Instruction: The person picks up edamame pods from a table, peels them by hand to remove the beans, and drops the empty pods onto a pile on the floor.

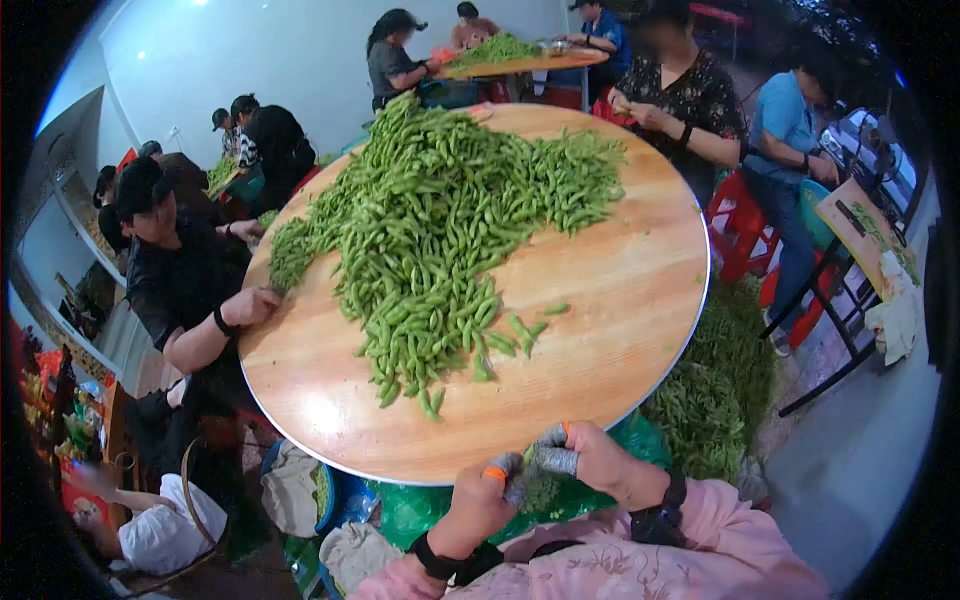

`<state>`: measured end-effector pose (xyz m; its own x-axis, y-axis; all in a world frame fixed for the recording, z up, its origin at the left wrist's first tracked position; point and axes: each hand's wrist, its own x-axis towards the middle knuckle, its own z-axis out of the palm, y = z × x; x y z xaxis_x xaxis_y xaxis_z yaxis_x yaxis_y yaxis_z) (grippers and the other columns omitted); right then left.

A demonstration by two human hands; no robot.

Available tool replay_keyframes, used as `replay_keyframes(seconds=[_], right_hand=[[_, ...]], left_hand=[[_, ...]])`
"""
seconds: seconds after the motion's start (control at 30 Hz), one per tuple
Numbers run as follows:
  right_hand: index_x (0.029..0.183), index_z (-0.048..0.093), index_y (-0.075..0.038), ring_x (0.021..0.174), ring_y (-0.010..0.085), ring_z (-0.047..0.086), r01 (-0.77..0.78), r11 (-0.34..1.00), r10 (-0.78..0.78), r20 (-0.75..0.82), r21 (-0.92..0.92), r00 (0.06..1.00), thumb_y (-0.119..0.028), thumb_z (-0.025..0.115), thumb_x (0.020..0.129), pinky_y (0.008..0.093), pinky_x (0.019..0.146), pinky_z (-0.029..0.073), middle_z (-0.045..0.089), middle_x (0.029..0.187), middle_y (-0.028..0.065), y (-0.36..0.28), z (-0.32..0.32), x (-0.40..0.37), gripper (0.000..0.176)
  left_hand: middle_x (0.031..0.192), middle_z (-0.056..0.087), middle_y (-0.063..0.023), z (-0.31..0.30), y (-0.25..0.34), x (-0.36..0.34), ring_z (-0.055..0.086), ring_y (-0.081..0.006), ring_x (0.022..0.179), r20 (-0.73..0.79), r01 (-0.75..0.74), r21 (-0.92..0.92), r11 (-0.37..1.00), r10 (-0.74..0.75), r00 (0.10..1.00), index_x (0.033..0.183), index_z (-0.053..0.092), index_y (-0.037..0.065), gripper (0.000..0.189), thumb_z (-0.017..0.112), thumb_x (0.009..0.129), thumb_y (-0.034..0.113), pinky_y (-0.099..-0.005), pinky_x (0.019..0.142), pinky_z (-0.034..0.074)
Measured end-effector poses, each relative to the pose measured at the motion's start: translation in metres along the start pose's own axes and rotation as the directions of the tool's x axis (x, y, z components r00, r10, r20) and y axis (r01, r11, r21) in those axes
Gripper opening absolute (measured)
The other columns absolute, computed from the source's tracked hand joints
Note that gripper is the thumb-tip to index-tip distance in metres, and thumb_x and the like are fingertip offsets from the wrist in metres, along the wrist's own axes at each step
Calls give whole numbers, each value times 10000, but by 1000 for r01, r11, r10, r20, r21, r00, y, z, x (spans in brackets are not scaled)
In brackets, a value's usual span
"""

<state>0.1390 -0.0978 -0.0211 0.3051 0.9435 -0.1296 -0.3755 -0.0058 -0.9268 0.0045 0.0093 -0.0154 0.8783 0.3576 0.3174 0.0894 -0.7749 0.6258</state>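
Just past the table's near edge, my left hand (478, 510) and my right hand (602, 464) meet, fingers closed in a pinch. Grey wrapping with orange bands covers some fingertips on both. A small bit of green shows between the fingertips, apparently a soybean pod (529, 455), mostly hidden by them. Below my hands lie small green beans (542, 494) on green plastic (408, 508). A big heap of green soybean pods (430, 215) covers much of the round wooden table (600, 330), with a few loose pods toward me.
A person in black (185, 280) sits at the left edge; another in a flowered shirt (685, 100) is across the table. Leafy green stalks (715, 400) are piled on the floor at right, near red stools (740, 225). A blue tub (350, 495) stands below the near edge.
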Motion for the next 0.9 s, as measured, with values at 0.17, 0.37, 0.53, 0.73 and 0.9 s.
replay_keyframes(seconds=[0.17,0.37,0.53,0.73,0.9], right_hand=[[831,586,11,646,55,503,114,992,-108,96,-62,990,-61,547,800,208,586,419,575,727,-8,0,1,-2,87],[845,587,11,640,61,523,6,1000,-6,28,-8,1000,-60,552,794,203,569,423,579,725,-10,-9,4,-4,94],[835,591,11,648,57,512,49,989,-45,34,-140,998,-46,577,774,208,580,421,583,722,2,0,0,-3,85],[817,594,14,643,71,517,102,935,-101,20,-338,995,-15,567,740,222,595,431,587,700,10,-10,0,-11,87],[860,597,5,642,161,577,56,705,-146,-68,-707,987,9,525,694,256,596,451,603,719,95,-49,-48,-49,181]], left_hand=[[590,544,-77,-2,8,2,526,-177,525,-30,168,-320,933,-187,982,783,566,27,118,525,799,137,-268,507,417],[618,542,-85,1,0,1,520,-200,530,16,132,-177,975,-131,991,809,542,7,132,519,809,137,-274,524,419],[632,533,-78,-15,6,5,484,-143,572,179,240,-450,860,-176,968,815,533,-13,96,469,790,55,-242,561,411],[680,546,-66,1,-4,0,489,-117,623,292,415,-545,728,-299,908,851,528,-24,149,422,751,5,-249,588,415],[731,566,-116,-29,-17,9,545,-179,653,142,167,-219,961,-138,980,955,541,-7,260,449,713,-26,-287,617,435]])
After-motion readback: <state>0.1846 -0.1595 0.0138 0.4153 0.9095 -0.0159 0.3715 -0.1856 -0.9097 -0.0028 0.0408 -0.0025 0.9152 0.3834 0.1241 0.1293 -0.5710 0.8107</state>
